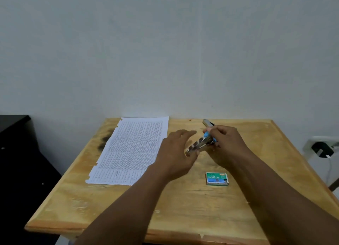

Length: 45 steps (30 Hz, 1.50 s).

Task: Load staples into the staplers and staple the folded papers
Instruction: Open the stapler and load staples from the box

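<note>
A small green staple box (217, 178) lies closed on the wooden desk (183, 208) toward its right side, its lid printed "No.10-1M"; whatever it holds is hidden. Above the middle of the desk, a person's right hand (226, 144) is clamped around a blue-and-metal stapler (205, 141), which is swung open, its top arm pointing up toward the far edge. The left hand (176, 151), fingers loosely spread and blurred, meets the stapler's near end; whether it grips anything cannot be told. A printed sheet of paper (132, 151), dense with text too small to read, lies flat on the left half of the desk, reaching the far edge. A wall socket (320, 146) with a black plug sits beyond the right edge.
</note>
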{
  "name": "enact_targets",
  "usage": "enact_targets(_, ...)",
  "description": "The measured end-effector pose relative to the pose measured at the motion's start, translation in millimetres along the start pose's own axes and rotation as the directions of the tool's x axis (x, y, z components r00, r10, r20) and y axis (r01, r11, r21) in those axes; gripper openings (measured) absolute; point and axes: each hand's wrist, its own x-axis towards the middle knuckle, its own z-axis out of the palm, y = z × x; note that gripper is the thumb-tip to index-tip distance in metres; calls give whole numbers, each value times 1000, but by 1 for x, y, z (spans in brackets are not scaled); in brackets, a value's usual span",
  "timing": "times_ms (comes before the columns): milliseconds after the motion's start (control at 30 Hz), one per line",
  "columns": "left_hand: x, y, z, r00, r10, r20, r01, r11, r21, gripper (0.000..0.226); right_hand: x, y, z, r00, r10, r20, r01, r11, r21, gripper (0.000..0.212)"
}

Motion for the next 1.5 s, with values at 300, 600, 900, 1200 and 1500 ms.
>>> enact_targets(300,23,16,23,981,-191,19,177,861,-477,22,-2,24,-22,992,-101,76,94,991,99,20)
enact_targets(600,20,2,14,907,-395,-145,131,593,-794,12,12,26,-18,990,-137,-17,138,972,191,17)
enact_targets(900,6,0,4,878,-325,-351,87,830,-550,70,16,24,-33,989,-142,-42,148,940,307,19)
enact_targets(1200,23,5,4,978,188,-91,-204,956,-211,40,13,23,-28,984,-158,81,132,955,265,26)
enact_targets(1500,31,2,3,966,256,-40,-260,955,-145,51,16,23,-26,988,-142,58,116,938,326,28)
